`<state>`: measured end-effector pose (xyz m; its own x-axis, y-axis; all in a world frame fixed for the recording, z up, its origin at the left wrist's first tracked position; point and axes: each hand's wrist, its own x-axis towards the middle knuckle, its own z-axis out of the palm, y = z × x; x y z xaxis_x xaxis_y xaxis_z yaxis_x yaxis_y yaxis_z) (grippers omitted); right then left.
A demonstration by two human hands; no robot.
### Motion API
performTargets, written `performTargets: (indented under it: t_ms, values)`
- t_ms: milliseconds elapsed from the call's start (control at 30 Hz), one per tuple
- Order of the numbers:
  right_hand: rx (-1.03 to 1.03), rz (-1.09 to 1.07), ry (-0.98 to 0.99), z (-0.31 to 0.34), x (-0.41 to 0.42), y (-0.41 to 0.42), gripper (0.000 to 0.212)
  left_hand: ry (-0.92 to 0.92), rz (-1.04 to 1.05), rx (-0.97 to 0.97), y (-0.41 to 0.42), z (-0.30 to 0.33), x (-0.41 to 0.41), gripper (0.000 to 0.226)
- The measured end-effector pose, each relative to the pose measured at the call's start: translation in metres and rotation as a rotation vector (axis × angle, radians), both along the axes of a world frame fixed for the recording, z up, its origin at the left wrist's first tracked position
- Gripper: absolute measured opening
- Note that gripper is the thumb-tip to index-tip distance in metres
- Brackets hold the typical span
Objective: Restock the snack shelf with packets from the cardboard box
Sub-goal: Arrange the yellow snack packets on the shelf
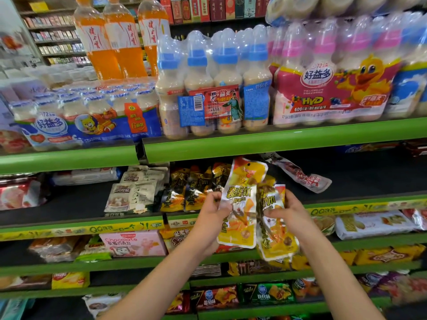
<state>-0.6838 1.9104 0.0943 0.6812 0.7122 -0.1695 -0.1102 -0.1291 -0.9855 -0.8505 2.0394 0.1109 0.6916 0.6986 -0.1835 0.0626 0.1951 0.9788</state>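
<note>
both hands raised before second shelf (369,199) of green-edged rack. left hand (211,212) pinches yellow snack packet (240,204) at its left edge, thumb and fingers curled on foil; packet upright, top reaching shelf lip above. right hand (288,211) grips second yellow packet (273,234), fingers wrapped round its upper part, packet hanging lower, just beside first. dark-gold packets (191,192) stand in row on same shelf, left of hands. red-white packet (302,175) lies tilted behind. milk-drink bottles (212,82) fill top shelf.
</note>
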Motion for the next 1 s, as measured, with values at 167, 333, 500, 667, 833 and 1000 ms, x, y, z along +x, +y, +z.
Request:
performTargets:
  t_ms: [167, 333, 500, 667, 833, 1000]
  values:
    - [-0.055, 0.014, 0.007, -0.0005, 0.0006, 0.002, 0.058, -0.181, -0.005, -0.218, 0.0063, -0.0084, -0.0037, 0.05]
    - [-0.088, 0.038, 0.012, 0.0007, 0.003, -0.0004, 0.054, -0.242, -0.058, -0.282, 0.0095, -0.0091, -0.0048, 0.057]
    - [-0.123, 0.034, -0.021, -0.0003, 0.0048, 0.0, 0.055, -0.249, -0.041, -0.322, 0.0096, -0.0075, -0.0043, 0.06]
    - [-0.14, 0.043, -0.039, -0.0009, 0.0051, -0.0004, 0.054, -0.238, -0.041, -0.322, 0.0094, -0.0071, -0.0055, 0.06]
    - [-0.147, 0.047, -0.028, 0.0002, 0.003, -0.0013, 0.059, -0.223, -0.016, -0.301, 0.0102, -0.0062, -0.0067, 0.062]
    - [-0.151, 0.033, -0.023, 0.0011, -0.0016, -0.0012, 0.063, -0.226, -0.011, -0.296, 0.0108, -0.0047, -0.0083, 0.064]
